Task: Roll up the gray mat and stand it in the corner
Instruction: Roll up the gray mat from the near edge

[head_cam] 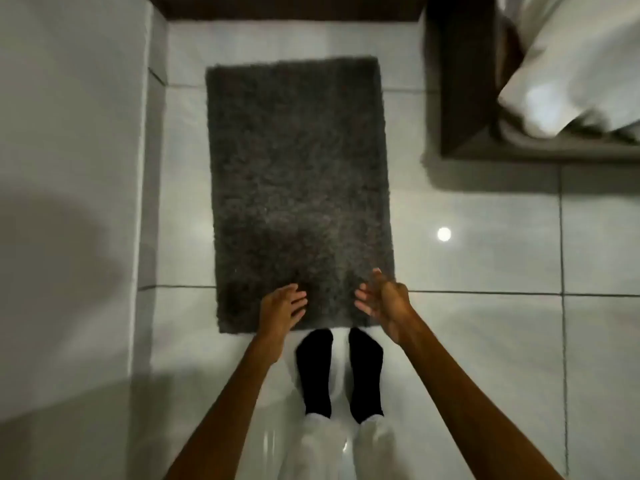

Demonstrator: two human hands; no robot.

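Observation:
The gray shaggy mat (298,174) lies flat and unrolled on the pale tiled floor, its long side running away from me. My left hand (282,306) hovers over the mat's near left part, fingers spread, holding nothing. Over the near right corner my right hand (382,299) is also open, palm turned inward, fingers apart. Both hands are above the mat's near edge; I cannot tell whether they touch the pile. My feet in black socks (341,372) stand just behind that edge.
A white wall (69,168) with a tiled skirting runs along the left. A dark strip (284,6) crosses the far end, forming a corner with the wall. A dark bed frame (460,98) with white bedding (575,71) stands at the upper right. Glossy floor tiles (485,254) spread to the right.

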